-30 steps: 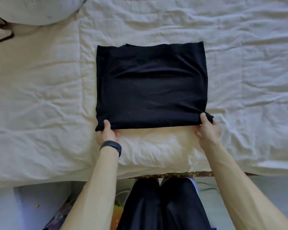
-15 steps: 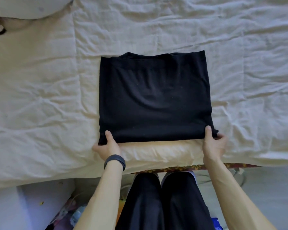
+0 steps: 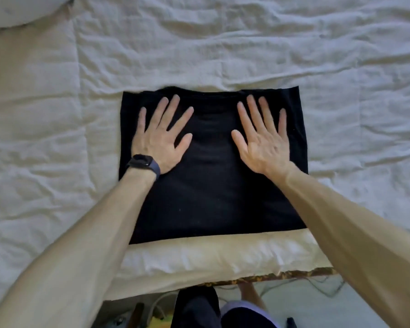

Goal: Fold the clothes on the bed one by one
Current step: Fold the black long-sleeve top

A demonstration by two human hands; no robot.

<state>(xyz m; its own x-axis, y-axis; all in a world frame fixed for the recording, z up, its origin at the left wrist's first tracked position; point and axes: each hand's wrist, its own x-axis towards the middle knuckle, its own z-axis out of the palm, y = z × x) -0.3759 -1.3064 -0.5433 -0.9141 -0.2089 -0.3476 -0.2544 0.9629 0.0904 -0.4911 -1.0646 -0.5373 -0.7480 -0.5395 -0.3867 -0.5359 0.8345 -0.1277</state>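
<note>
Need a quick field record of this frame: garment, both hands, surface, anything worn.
garment: black garment, folded into a rectangle, flat, near the bed's front edge
left hand: left hand palm down on the garment's far left part, fingers straight and spread
right hand: right hand palm down on its far right part, fingers straight and spread
surface: wrinkled white bed cover
worn: dark watch on left wrist

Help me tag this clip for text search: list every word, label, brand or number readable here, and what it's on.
No text can be read.
The folded black garment shows no print or tag.
The dark watch on the left wrist shows nothing legible.
The patterned trim at the bed's edge is blurred, with no letters evident.
</note>
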